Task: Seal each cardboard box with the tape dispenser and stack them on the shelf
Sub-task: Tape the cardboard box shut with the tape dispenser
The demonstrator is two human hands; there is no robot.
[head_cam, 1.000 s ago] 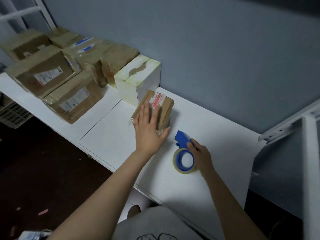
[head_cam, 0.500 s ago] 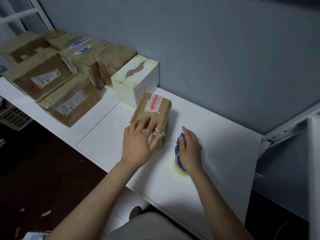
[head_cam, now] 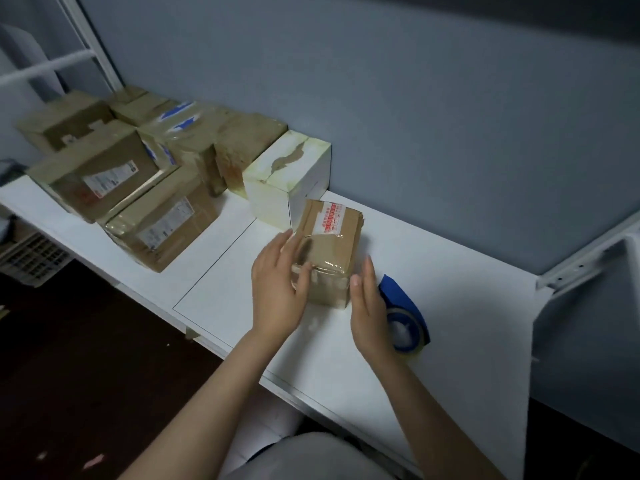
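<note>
Running from left edge to lower right of frame, white shelf (head_cam: 450, 306) carries a cluster of taped cardboard boxes (head_cam: 114, 174) at upper left, a white box (head_cam: 287, 178) just right of them, then the small brown box (head_cam: 329, 247) at frame centre, its far corner right beside the white box. Left hand (head_cam: 277, 289) lies on the small brown box's near-left side, fingers spread and thumb on the taped top edge, not clenched; right hand (head_cam: 367, 313) is flat and open just beside its right side, contact unclear. Blue tape dispenser (head_cam: 405, 313) rests on shelf right of the right hand, partly hidden behind it, ungripped.
</note>
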